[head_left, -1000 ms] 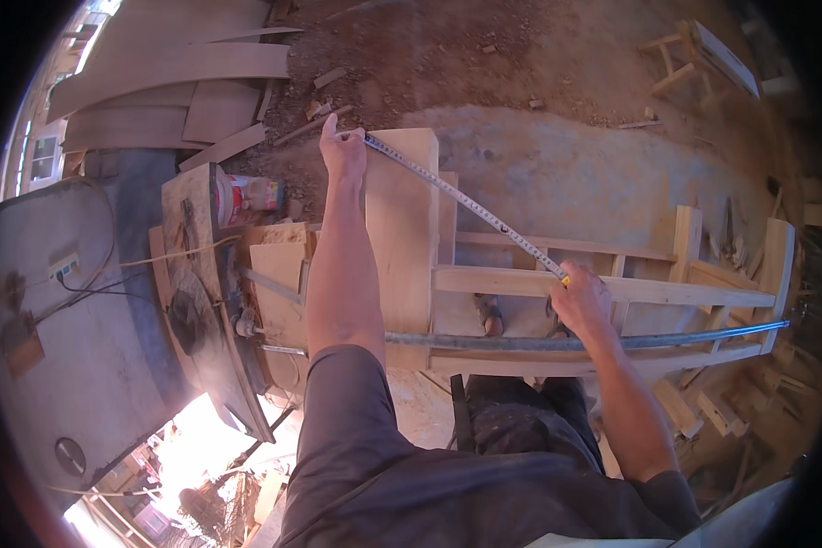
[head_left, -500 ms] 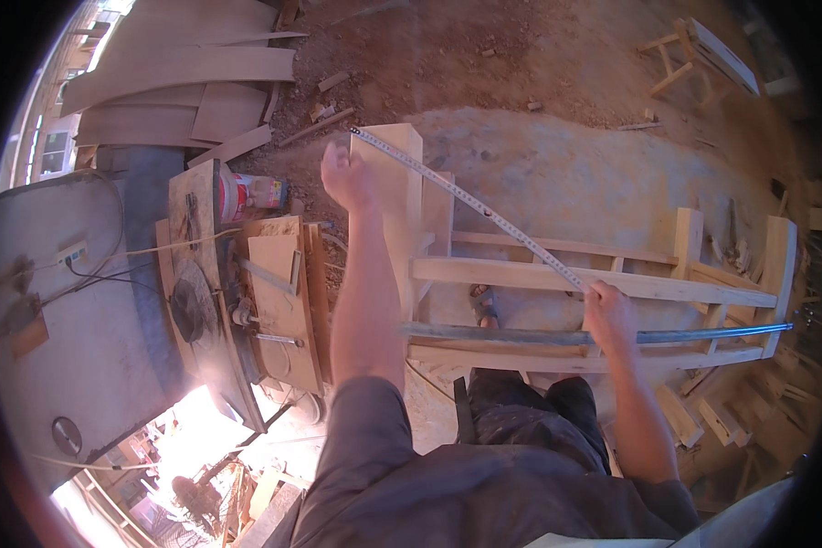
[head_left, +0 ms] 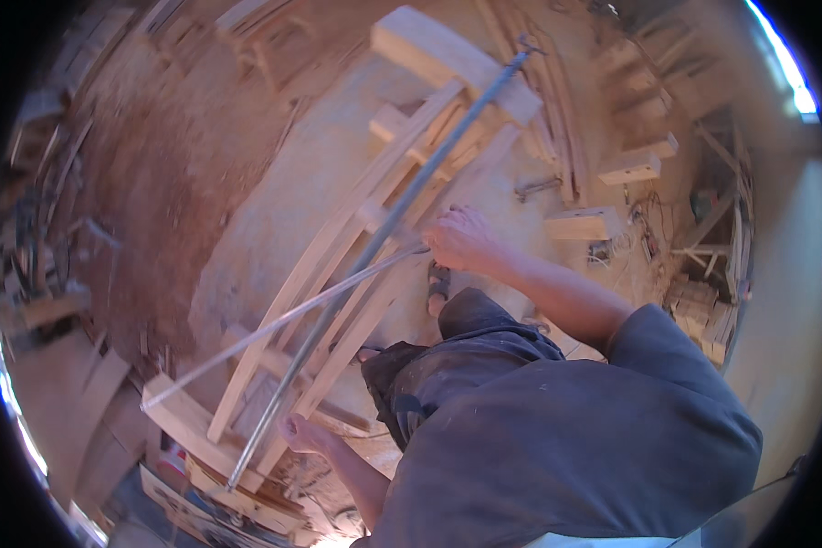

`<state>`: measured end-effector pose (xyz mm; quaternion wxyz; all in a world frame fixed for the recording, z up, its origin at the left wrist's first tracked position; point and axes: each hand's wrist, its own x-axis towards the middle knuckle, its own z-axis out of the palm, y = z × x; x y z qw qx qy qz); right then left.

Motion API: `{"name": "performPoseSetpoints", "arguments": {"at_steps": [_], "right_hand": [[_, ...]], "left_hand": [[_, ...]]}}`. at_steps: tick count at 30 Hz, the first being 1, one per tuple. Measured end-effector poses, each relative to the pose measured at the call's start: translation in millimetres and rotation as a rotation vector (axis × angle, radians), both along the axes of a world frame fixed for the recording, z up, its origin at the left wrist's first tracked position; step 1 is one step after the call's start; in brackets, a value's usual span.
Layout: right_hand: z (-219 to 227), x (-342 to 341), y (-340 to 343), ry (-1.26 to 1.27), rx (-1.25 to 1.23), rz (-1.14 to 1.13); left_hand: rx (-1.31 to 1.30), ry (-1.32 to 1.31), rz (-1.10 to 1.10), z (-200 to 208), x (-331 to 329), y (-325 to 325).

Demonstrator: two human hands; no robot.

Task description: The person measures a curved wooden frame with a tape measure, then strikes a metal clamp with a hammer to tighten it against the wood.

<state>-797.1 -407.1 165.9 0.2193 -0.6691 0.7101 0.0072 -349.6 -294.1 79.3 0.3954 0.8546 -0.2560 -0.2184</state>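
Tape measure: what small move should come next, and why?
Perhaps bring the left hand over to steady the far end of the tape measure: that end lies at the wooden post with no hand on it, while the right hand holds the near end.

Tape blade (head_left: pixel 292 319) shows whitish, timber frame (head_left: pixel 429 47) pale tan, long bar (head_left: pixel 388 226) blue-grey, shirt (head_left: pixel 603 438) plain dark grey, trousers (head_left: pixel 466 379) dark with pale flecks, ground (head_left: pixel 155 201) rusty brown.
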Motion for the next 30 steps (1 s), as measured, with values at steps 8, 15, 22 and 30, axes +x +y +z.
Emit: {"name": "performPoseSetpoints", "arguments": {"at_steps": [8, 15, 22, 30], "right_hand": [[-8, -247, 18, 0.203, 0.143, -0.134], [-19, -404, 26, 0.306, 0.122, -0.222], [-70, -473, -23, 0.208, 0.033, -0.100], [-101, -499, -60, 0.009, 0.049, -0.056]], "left_hand": [[0.048, 0.188, -0.148, 9, -120, -34], [0.154, 0.181, -0.322, -11, -244, -69], [0.128, 0.247, -0.094, 27, -386, -63], [0.255, 0.188, -0.357, 29, -470, -20]]}}
